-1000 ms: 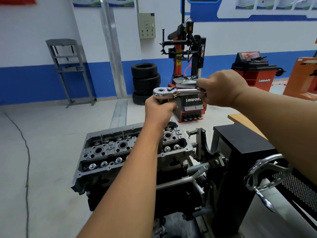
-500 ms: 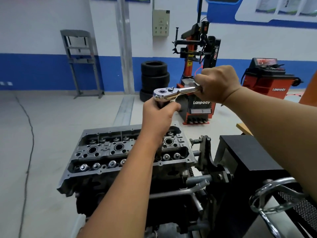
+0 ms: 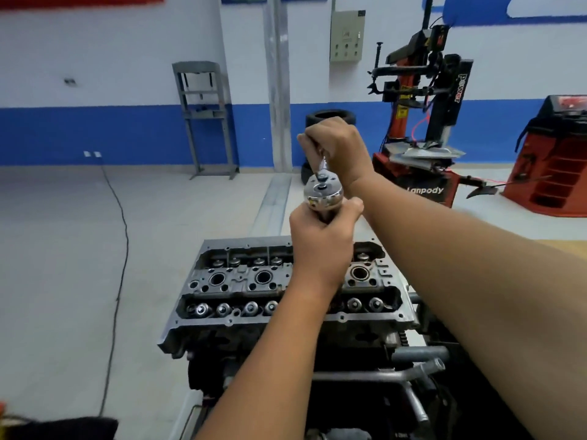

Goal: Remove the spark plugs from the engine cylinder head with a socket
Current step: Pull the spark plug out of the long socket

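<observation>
Centre frame: your left hand (image 3: 320, 236) wraps the extension under the ratchet (image 3: 322, 193), steadying it upright over the cylinder head (image 3: 241, 277). Your right hand (image 3: 341, 150) curls round the handle for leverage. Socket and plug hidden.

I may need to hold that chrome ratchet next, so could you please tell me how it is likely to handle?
The ratchet looks like solid polished metal, so it is probably stiff and heavy for its size. Its glossy head may be slippery. The right hand grips the handle, the left hand steadies below the head.
</observation>
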{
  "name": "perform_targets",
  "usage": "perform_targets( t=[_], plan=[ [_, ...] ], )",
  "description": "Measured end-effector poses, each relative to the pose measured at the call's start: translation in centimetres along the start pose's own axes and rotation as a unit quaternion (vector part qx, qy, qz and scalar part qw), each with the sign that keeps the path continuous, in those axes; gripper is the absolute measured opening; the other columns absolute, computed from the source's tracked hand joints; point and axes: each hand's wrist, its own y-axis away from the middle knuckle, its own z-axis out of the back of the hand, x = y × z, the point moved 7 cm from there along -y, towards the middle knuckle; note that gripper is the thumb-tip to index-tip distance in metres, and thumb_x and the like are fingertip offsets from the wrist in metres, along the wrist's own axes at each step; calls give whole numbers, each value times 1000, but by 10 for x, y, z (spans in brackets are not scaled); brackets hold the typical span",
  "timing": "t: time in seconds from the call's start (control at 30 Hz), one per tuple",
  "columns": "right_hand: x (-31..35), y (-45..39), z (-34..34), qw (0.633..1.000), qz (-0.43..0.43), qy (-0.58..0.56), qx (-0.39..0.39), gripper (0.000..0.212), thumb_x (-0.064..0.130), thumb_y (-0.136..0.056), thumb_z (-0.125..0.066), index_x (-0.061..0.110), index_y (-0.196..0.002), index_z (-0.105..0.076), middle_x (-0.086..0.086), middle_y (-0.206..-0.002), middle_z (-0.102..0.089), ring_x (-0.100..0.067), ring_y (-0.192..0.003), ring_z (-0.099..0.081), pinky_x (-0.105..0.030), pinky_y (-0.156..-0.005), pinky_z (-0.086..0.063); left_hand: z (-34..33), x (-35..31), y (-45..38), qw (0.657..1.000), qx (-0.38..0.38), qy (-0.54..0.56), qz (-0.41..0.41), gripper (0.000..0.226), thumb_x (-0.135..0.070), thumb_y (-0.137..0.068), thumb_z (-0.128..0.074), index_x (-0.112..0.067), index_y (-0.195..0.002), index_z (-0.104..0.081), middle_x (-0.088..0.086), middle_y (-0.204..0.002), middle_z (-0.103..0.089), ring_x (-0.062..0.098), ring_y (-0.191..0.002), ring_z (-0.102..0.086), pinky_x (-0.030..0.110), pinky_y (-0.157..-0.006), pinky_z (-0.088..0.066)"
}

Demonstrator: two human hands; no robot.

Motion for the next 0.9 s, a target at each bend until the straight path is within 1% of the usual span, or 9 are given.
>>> perform_targets(
  t=[0.13,0.33,0.37,0.43,0.53,0.6,0.7,0.8,0.9],
  plan=[
    [-10,14,23,996,-41,72,38,38,33,-104,-52,7,-80,-66,-10,-85,-70,-36,-92,-62,-41,-87,-41,-5,-4,6,1000,28,1,-2,49,-12,-87,-68,-25,-49,-39,-10,-46,-35,9,-44,-29,23,-46,-30],
    [-16,51,108,945,-102,278,138,37,44,-102,-47,17,-83,-65,-4,-80,-62,-33,-89,-59,-51,-113,-30,-11,0,3,998,53,-6,36,54,0,-89,-66,-26,-50,-39,-9,-47,-32,10,-44,-27,26,-45,-26],
    [-8,60,118,939,-96,283,169,33,44,-99,-50,18,-83,-63,-1,-74,-59,-30,-80,-57,-49,-108,-38,-12,1,2,997,57,-8,43,54,1,-90,-66,-25,-50,-43,-11,-46,-34,8,-42,-29,24,-44,-28],
    [21,80,135,944,-63,248,211,26,48,-95,-52,24,-97,-61,-1,-69,-56,-30,-68,-56,-40,-73,-48,-13,2,-2,997,62,-5,48,47,3,-93,-67,-24,-56,-59,-17,-45,-43,2,-40,-37,19,-45,-33],
    [66,100,158,952,4,206,228,38,48,-100,-48,41,-135,-35,2,-77,-59,-29,-62,-53,-31,-47,-25,-14,-1,-5,997,57,4,53,38,6,-94,-65,-19,-65,-63,-16,-43,-49,0,-38,-44,14,-44,-37],
    [80,102,162,949,29,163,267,51,39,-104,-50,54,-141,-18,6,-91,-58,-24,-66,-51,-33,-47,-28,-15,-1,-4,997,60,-8,53,43,10,-93,-61,-19,-61,-56,-15,-43,-47,1,-39,-41,14,-43,-35],
    [77,99,154,939,11,98,330,50,33,-106,-54,54,-143,-27,6,-108,-60,-24,-89,-60,-40,-67,-50,-20,-3,4,996,82,-5,44,44,14,-88,-55,-16,-57,-49,-5,-50,-43,10,-46,-33,24,-45,-29],
    [66,99,150,942,-26,4,336,38,33,-101,-63,31,-135,-47,7,-90,-57,-16,-79,-56,-32,-64,-42,-28,-7,13,993,118,-2,31,39,3,-82,-55,-23,-53,-53,-9,-52,-43,8,-48,-31,22,-46,-26],
    [63,106,153,952,8,10,306,25,30,-101,-62,20,-120,-50,0,-84,-55,-27,-77,-54,-42,-63,-45,-30,-10,15,992,123,-16,30,43,-5,-83,-57,-31,-49,-57,-17,-47,-43,-1,-44,-32,14,-43,-28]
  ],
)
